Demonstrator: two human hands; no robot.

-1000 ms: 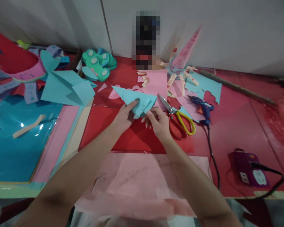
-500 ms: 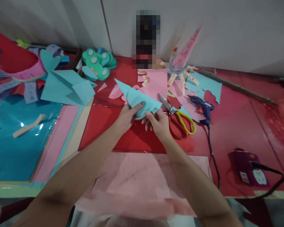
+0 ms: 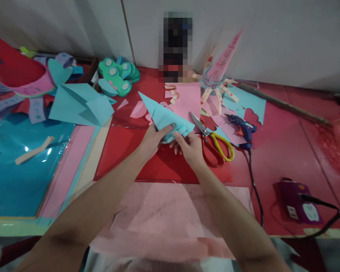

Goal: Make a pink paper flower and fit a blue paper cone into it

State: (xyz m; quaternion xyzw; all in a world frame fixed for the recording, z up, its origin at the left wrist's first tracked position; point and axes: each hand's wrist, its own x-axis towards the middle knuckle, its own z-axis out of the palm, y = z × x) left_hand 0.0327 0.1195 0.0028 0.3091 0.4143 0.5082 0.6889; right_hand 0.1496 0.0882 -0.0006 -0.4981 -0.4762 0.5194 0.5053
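Note:
Between my hands is a light blue paper cone (image 3: 166, 115), its sharp tip pointing up and to the left. My left hand (image 3: 152, 140) grips the near side of its wide end, thumb lying across the paper. With thumb and fingers, my right hand (image 3: 190, 146) pinches the rim at the right, where the edge looks creased. Some of the fingers are hidden behind the cone. Right beside my right hand lie scissors (image 3: 215, 141) with one yellow and one red handle, blades apart. Red sheets (image 3: 124, 155) lie beneath the cone.
A blue glue gun (image 3: 245, 130) with a black cord lies to the right, near a purple power box (image 3: 300, 204). A pink paper cone hat (image 3: 223, 60) stands at the back. Green paper shapes (image 3: 117, 75), folded blue paper (image 3: 76, 104) and a blue plastic-covered stack (image 3: 25, 177) fill the left.
The cone has turned slightly in my hands, and its tip sits a little higher and further right. My right thumb has shifted slightly up and left along the rim.

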